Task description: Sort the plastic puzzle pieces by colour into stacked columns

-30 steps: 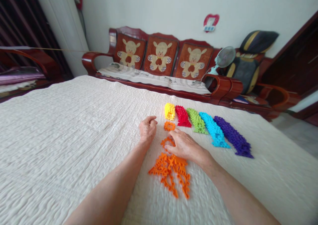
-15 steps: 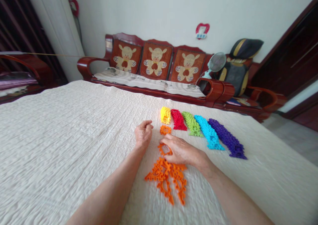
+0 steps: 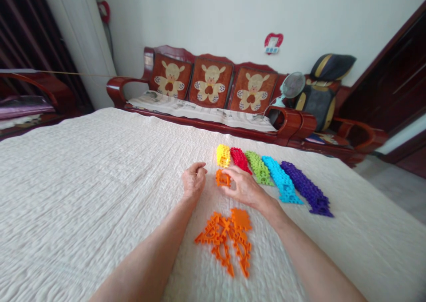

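My left hand [image 3: 194,180] lies on the white quilted cover [image 3: 100,195] with its fingers curled in and the thumb side up; the palm is hidden, so I cannot tell whether it is fully closed or has anything inside. My right hand [image 3: 244,187] comes in from the right, its fingertips at the far edge of an orange frame [image 3: 218,178] and its thumb at the near edge, clamped lightly on it. My two hands are apart, with the frame between them, nearer the right one. On the near side, well apart from it, is a loose pile of orange pieces [image 3: 226,227], pointed ones overlapping, with an orange square [image 3: 241,219] at its far right. Just beyond the frame sits a yellow stack [image 3: 223,156], and to its right slanting rows run in order: red [image 3: 238,156], green [image 3: 259,168], blue [image 3: 282,180] and purple [image 3: 306,188]. My right fingers cross in front of the red row's near end; I cannot tell whether they touch it. Past the cover's far edge stands a wooden sofa [image 3: 199,121] with bear cushions [image 3: 210,85], a small fan [image 3: 293,85] at its right.
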Demonstrator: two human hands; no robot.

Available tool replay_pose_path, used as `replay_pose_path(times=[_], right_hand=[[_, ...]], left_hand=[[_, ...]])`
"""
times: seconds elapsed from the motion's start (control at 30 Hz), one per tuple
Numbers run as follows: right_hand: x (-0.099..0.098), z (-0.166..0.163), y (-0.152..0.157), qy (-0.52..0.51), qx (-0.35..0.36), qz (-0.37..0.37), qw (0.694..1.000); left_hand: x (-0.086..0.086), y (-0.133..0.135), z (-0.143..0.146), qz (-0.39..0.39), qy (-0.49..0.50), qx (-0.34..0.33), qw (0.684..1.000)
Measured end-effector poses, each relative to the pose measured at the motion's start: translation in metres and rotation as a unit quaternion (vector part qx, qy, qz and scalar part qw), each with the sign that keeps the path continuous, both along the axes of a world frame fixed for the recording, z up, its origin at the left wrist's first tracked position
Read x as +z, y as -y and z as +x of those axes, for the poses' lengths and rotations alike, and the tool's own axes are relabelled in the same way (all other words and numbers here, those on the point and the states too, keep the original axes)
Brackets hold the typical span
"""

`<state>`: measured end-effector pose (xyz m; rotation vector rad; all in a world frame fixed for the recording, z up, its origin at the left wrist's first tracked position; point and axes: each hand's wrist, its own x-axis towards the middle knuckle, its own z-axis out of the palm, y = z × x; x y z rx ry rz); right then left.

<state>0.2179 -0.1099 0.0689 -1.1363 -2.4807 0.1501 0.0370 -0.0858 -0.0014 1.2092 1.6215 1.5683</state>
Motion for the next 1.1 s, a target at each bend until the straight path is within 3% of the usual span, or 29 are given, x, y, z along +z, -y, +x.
replay_pose_path(times=[0.13, 0.33, 0.93, 1.03, 1.1], right_hand=[[-0.018, 0.005, -0.020, -0.025, -0.052, 0.050, 0.997], [-0.033, 0.008, -0.030, -0.037, -0.061, 0.034, 0.997], [-0.023, 0.009, -0.022, -0.086, -0.053, 0.045, 0.994], [-0.015, 0.014, -0.013, -0.095, -0.060, 0.013, 0.994], [-0.008, 0.020, -0.004, -0.085, -0.051, -0.054, 0.994]], left_hand=[[0.001, 0.001, 0.001, -0.004, -0.002, -0.003, 1.000], [0.006, 0.003, 0.001, -0.007, -0.009, -0.001, 1.000], [0.005, 0.004, 0.001, -0.010, -0.005, -0.003, 1.000], [0.006, 0.003, 0.000, -0.013, -0.006, -0.002, 1.000], [0.007, 0.003, 0.000, -0.017, -0.003, -0.002, 1.000]])
